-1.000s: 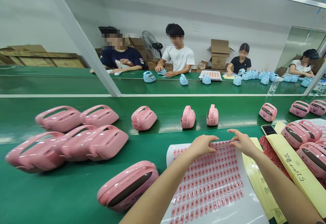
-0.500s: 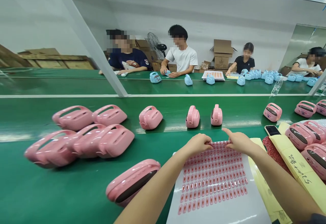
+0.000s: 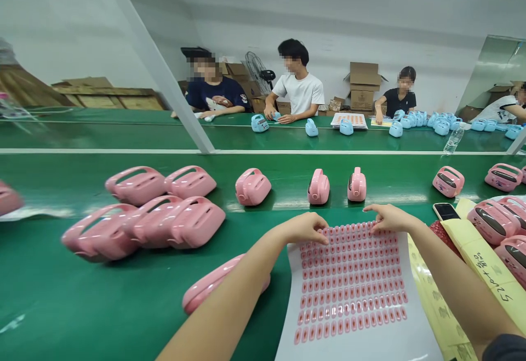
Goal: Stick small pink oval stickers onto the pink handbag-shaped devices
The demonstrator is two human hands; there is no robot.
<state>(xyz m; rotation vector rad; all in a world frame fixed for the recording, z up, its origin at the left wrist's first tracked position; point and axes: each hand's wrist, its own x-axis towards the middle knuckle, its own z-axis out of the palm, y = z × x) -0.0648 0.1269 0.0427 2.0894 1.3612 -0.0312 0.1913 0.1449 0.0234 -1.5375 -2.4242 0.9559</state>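
A white sheet of pink oval stickers (image 3: 351,290) lies on the green conveyor belt (image 3: 123,306) in front of me. My left hand (image 3: 306,228) rests at the sheet's upper left edge, fingers curled. My right hand (image 3: 390,219) touches its top edge, index finger stretched out. Whether either hand grips the sheet is hidden. Glossy pink plastic cases (image 3: 193,221) stand in a cluster to the left and in a row further along the belt. One pink case (image 3: 209,287) lies mostly hidden under my left forearm.
A phone (image 3: 446,211) lies at the right, near red bubble wrap (image 3: 441,232) and a yellow paper strip (image 3: 480,262) with handwriting. More pink cases (image 3: 493,221) are piled there. Beyond a metal post (image 3: 152,59), several co-workers (image 3: 299,90) sit at a second green belt with blue cases.
The sticker sheet now sits straighter under my hands. The whole scene has slid right in view, and the nearest pink case has gone mostly behind my left forearm.
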